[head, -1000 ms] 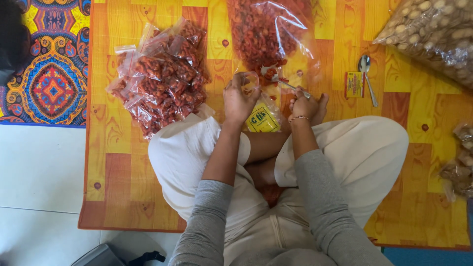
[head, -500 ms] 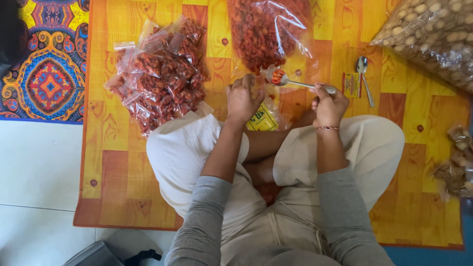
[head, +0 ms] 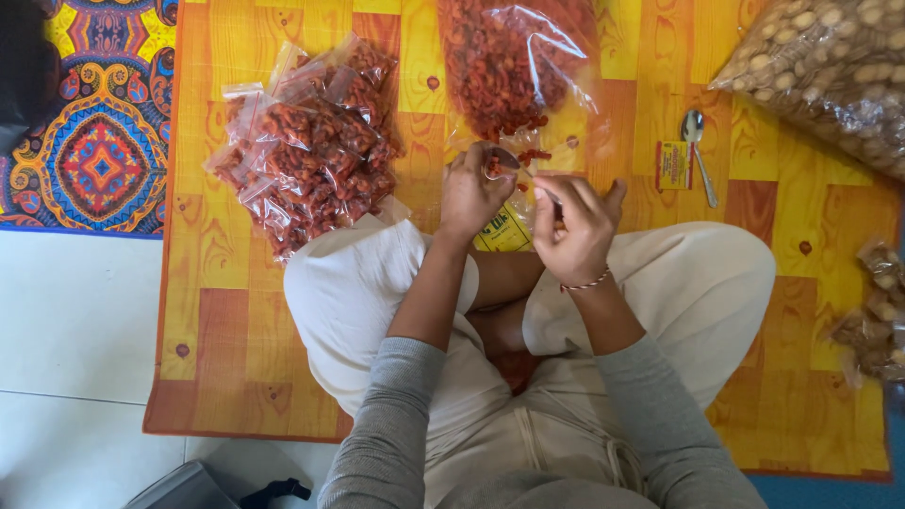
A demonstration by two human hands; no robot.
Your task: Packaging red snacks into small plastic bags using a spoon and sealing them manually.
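Observation:
I sit cross-legged on a yellow and orange mat (head: pixel 226 320). My left hand (head: pixel 468 195) grips a small clear bag (head: pixel 505 162) with a few red snack pieces in it, just below a large open bag of red snack pieces (head: pixel 509 66). My right hand (head: pixel 575 226), with a thin bracelet at the wrist, is close beside it, fingers pinched at the small bag's edge. Whether it holds anything else is hidden. A yellow packet (head: pixel 504 234) lies under both hands, against my knees.
A pile of filled small bags of red snacks (head: pixel 302 151) lies at the left. A spoon (head: pixel 699 151) and a small yellow-red packet (head: pixel 673 165) lie to the right. A big bag of pale nuts (head: pixel 830 66) and small brown bags (head: pixel 877 311) are at the right edge. A patterned rug (head: pixel 94 141) borders the mat.
My right hand, stretched out to the right half a second ago, has come back in beside my left hand. My left hand stays at the small bag.

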